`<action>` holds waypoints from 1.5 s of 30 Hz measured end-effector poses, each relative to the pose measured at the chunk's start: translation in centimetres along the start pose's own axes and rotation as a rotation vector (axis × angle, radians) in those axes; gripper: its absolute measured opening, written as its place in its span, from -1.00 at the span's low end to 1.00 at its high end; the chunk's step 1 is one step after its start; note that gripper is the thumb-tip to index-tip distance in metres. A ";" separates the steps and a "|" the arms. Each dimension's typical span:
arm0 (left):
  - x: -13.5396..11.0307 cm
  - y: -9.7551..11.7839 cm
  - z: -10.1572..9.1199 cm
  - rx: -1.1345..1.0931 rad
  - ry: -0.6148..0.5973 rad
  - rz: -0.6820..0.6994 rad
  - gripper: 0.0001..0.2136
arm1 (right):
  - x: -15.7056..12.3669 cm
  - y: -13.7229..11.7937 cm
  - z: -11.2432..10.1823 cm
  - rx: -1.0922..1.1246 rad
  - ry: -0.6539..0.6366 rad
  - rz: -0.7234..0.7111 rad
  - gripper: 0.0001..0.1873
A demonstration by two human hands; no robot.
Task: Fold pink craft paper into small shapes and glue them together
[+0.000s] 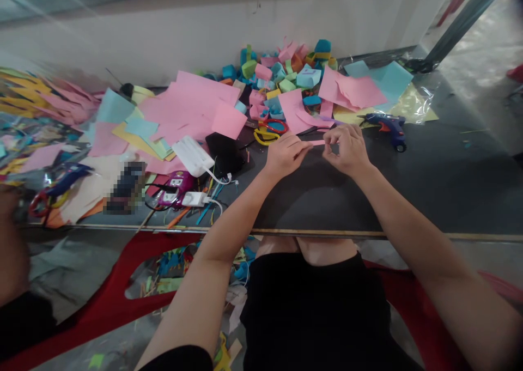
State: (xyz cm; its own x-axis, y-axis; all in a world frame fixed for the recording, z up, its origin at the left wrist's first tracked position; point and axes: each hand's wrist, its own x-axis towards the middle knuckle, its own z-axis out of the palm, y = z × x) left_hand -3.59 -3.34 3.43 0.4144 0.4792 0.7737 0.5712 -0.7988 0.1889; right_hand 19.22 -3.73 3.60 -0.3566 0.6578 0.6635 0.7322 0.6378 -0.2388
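Observation:
Between my two hands a narrow pink paper strip is stretched above the dark table. My left hand pinches its left end, fingers closed. At the other end, my right hand grips it between thumb and fingertips. Just behind my left hand lie scissors with red and yellow handles. A blue glue gun rests on its side to the right of my right hand. Beyond the hands, cut pink paper lies at the foot of a heap of small folded paper boxes.
Pink sheets cover the table's left middle. Nearer me are a white power bank, a purple power strip and cables. Another glue gun lies at the left, close to another person's arm. The table's wooden front edge runs below my forearms.

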 end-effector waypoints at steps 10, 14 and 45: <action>-0.1 -0.5 -0.1 0.026 0.054 -0.039 -0.66 | 0.2 1.4 -0.8 -0.027 0.010 0.050 -0.83; 0.0 -0.7 -0.2 -0.016 0.063 -0.069 -0.65 | 0.2 2.0 -1.0 -0.030 0.027 0.048 -0.84; -0.8 0.1 -0.3 -0.080 -0.105 0.120 -0.73 | 0.8 -0.5 -0.3 1.180 -0.203 0.696 -0.51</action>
State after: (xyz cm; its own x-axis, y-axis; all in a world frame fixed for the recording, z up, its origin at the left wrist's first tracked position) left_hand -4.13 -3.94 3.00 0.5505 0.4111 0.7266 0.4565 -0.8769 0.1502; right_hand 18.75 -3.61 4.48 -0.2755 0.9586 0.0721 -0.0904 0.0489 -0.9947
